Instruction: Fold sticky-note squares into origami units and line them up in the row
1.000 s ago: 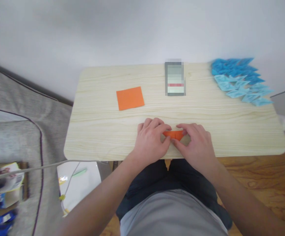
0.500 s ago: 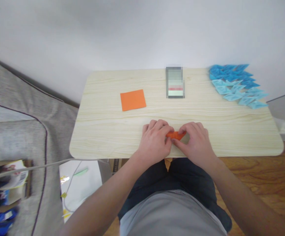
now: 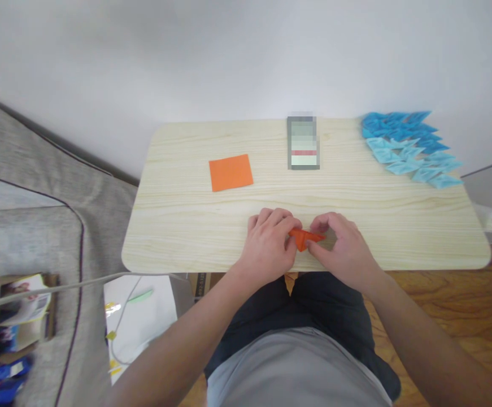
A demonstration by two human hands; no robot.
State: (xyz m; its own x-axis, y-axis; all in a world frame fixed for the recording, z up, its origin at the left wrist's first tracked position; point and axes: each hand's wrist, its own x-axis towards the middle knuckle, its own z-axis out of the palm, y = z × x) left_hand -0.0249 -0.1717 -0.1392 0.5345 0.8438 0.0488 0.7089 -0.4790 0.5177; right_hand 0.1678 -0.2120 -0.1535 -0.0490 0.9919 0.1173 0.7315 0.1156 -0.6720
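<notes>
Folded orange paper [image 3: 304, 237], mostly hidden between left hand [image 3: 269, 243] and right hand [image 3: 342, 249]

Flat orange paper square [image 3: 231, 172] and a phone [image 3: 303, 143] sit on the table [image 3: 186, 226], blue folded paper pieces [image 3: 410, 148] piled at the far right corner.

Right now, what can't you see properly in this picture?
Head view only:
- Folded orange paper: mostly covered by the left hand and right hand, so its shape is unclear.
- Phone: screen blurred, unreadable.
- Blue folded pieces: overlapping and small, cannot be counted.
- Boxes at the lower left: cut off by the picture's edge.
</notes>
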